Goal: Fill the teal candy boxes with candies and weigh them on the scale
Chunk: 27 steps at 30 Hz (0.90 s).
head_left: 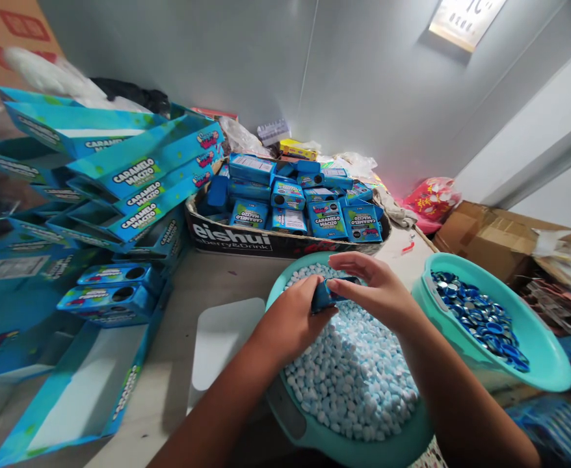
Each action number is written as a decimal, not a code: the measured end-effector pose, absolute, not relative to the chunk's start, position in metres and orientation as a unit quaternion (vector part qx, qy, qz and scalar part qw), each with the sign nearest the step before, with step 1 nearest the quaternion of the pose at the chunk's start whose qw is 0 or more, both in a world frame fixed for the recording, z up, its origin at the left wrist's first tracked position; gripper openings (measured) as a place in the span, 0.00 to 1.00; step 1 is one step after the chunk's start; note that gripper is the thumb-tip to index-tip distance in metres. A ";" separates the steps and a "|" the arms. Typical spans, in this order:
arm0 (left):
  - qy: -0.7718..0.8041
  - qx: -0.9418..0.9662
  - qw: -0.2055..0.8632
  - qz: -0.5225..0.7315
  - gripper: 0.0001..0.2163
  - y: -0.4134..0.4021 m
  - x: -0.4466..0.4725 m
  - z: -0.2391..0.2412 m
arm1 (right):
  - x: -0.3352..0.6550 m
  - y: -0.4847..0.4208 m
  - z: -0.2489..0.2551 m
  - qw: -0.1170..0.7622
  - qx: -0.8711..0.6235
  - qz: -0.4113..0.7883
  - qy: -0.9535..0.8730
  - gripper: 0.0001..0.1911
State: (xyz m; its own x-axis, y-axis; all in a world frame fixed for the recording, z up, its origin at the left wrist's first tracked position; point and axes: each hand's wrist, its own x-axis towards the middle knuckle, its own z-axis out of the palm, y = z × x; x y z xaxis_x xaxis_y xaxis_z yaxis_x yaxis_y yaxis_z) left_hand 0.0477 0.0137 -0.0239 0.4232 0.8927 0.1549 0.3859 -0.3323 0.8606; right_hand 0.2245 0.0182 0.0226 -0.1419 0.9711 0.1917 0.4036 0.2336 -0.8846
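Note:
Both my hands meet over a teal basin point(309, 432) heaped with small white and pale blue candies point(354, 374). My left hand point(292, 318) is closed round a small blue candy box point(325, 296). My right hand point(376, 289) pinches the top end of the same box with its fingertips. The box sits just above the candy heap. What is inside the box is hidden by my fingers.
A second teal basin point(539, 351) with blue caps stands at the right. A cardboard tray point(237, 239) of filled blue boxes lies behind. Stacked blue "Caramelo Macizo" cartons point(134, 175) fill the left side. Brown cardboard boxes point(490, 237) sit at the far right.

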 end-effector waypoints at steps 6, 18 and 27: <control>0.423 0.751 0.386 0.330 0.16 0.013 0.047 -0.025 | 0.238 0.022 0.026 0.363 -0.511 0.378 -0.682 0.21; 0.421 0.742 0.394 0.342 0.13 0.014 0.047 -0.024 | 0.253 0.025 0.033 0.342 -0.504 0.215 -0.763 0.03; 0.441 0.736 0.398 0.325 0.14 0.013 0.048 -0.021 | 0.250 0.016 0.036 0.331 -0.492 0.204 -0.779 0.05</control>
